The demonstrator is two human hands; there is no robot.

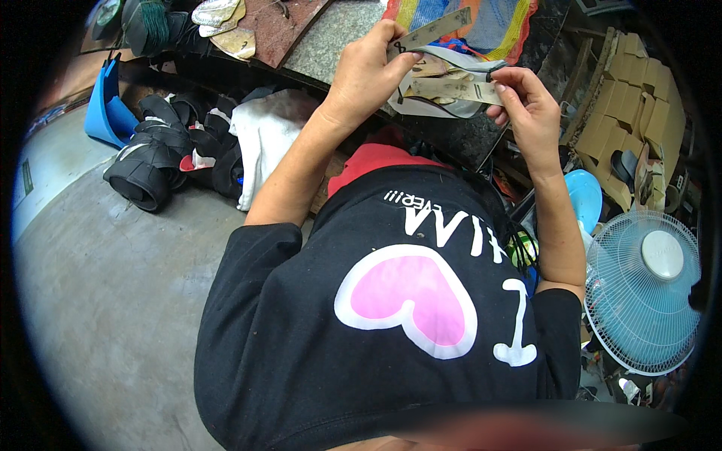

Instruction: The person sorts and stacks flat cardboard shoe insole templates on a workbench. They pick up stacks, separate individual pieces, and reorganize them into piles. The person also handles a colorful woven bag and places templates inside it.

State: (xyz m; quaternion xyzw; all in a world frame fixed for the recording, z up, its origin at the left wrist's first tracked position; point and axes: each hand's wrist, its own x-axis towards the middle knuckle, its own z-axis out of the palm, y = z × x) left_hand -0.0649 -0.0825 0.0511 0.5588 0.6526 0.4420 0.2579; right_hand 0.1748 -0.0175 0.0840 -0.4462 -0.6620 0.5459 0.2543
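Observation:
My left hand (362, 73) pinches a flat grey-beige strip (445, 28) with dark handwritten marks, which slants up to the right. My right hand (535, 113) holds the end of a second pale strip (455, 91) between thumb and fingers. Between the hands lies a whitish pouch (429, 107) with dark edging, its mouth spread apart. Yellowed flat pieces (436, 68) show inside it, partly covered by the second strip. The left thumb reaches the pouch's edge; whether the right fingers also grip the pouch I cannot tell.
A speckled stone worktop (331, 46) carries a reddish board (282, 30), pale cut shapes (236, 43) and a colourful mesh bag (505, 26). Rolled black strips (139, 177), white cloth (263, 128) and a blue plastic piece (109, 113) are left; cardboard (620, 105) and a fan (635, 323), right.

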